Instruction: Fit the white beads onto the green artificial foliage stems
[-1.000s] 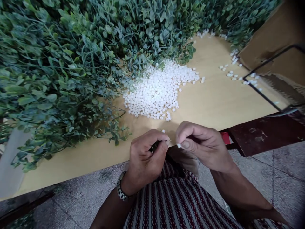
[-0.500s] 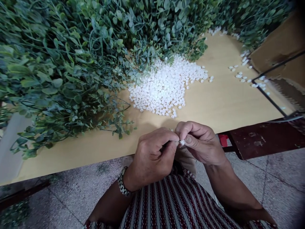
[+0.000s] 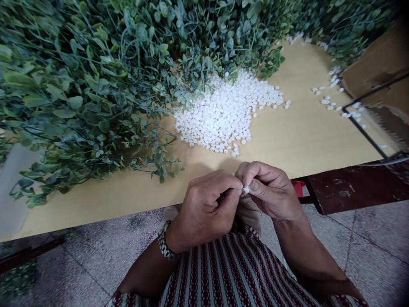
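Both hands meet in front of my body, just over the table's near edge. My right hand (image 3: 271, 189) pinches a small white plastic piece (image 3: 246, 189) between thumb and forefinger. Against that piece press the closed thumb and forefinger of my left hand (image 3: 212, 204); whatever lies inside this pinch is too small and covered to make out. Beyond the hands spreads a pile of small white plastic pieces (image 3: 220, 117) of the same look. Artificial leafy stems (image 3: 105, 85) lie heaped behind and left of the pile.
The tan tabletop (image 3: 275, 145) carries the greenery and the pile. At the right, a dark wire frame (image 3: 362, 130) stands by a torn cardboard box (image 3: 378, 64), with loose white pieces around. A translucent sheet (image 3: 15, 192) lies left. A dark red bench (image 3: 354, 189) is below right.
My hands keep the same pinch on the small white piece, with hardly any finger movement. The whole view has shifted slightly.
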`<state>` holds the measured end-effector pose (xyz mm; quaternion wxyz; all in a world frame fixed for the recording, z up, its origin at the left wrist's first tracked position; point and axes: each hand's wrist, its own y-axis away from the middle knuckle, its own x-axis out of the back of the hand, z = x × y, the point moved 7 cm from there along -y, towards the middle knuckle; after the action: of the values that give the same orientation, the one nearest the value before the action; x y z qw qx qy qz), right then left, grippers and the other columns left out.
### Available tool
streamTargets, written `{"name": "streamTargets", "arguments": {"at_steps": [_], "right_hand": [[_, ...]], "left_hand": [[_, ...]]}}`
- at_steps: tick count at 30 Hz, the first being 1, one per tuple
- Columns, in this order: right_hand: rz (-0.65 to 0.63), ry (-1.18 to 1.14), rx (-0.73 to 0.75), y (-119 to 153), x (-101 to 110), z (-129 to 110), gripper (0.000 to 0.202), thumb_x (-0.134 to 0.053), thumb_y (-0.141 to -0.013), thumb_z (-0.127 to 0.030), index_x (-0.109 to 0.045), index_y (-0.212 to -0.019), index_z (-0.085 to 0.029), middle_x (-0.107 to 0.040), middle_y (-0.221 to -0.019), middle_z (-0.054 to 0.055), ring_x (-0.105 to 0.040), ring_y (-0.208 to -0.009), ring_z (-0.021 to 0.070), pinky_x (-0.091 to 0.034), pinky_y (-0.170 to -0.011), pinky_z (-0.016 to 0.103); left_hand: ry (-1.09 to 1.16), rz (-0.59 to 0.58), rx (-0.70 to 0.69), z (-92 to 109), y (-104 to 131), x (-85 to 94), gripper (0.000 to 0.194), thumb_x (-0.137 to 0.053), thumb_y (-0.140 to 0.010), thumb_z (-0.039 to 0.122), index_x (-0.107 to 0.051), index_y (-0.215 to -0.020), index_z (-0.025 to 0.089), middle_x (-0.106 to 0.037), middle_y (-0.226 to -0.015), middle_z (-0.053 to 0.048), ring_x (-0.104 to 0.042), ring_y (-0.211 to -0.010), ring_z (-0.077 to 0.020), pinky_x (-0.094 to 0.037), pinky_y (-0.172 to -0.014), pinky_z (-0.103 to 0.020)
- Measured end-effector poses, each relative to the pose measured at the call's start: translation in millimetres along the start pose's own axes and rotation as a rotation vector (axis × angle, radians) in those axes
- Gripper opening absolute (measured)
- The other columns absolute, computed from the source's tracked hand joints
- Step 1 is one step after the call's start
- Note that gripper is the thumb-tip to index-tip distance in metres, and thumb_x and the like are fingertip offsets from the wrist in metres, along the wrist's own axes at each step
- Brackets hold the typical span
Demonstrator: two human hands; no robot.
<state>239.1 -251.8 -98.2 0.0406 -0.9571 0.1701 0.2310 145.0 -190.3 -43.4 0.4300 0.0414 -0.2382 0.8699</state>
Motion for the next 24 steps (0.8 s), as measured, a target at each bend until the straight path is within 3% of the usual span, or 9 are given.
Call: {"name": "streamTargets", "arguments": {"at_steps": [14, 24], "right_hand": [[0.007, 0.234, 0.089, 4.3, 0.8, -5.9, 0.004, -0.063, -0.081, -0.022, -0.062, -0.079, -0.019, -0.053, -0.069, -0.001, -0.048, -0.062, 0.0099, -0.039, -0.058, 0.024], [-0.002, 0.41, 0.298, 12.1, -9.4, -19.0, 0.011, -0.057, -0.082, -0.008, -0.061, -0.086, -0.018, -0.054, -0.074, -0.001, -0.051, -0.068, 0.0086, -0.042, -0.061, 0.022]], "left_hand": [[-0.156, -0.006, -0.033, 2.4, 2.2, 0.6, 0.014, -0.052, -0.078, 0.002, -0.06, -0.071, 0.011, -0.063, -0.062, -0.003, -0.054, -0.056, -0.0087, -0.044, -0.054, -0.021], [-0.131, 0.055, -0.066, 8.6, 6.9, 1.3, 0.015, -0.053, -0.077, 0.001, -0.057, -0.07, 0.014, -0.064, -0.063, -0.002, -0.056, -0.057, -0.0087, -0.048, -0.055, -0.021]]}}
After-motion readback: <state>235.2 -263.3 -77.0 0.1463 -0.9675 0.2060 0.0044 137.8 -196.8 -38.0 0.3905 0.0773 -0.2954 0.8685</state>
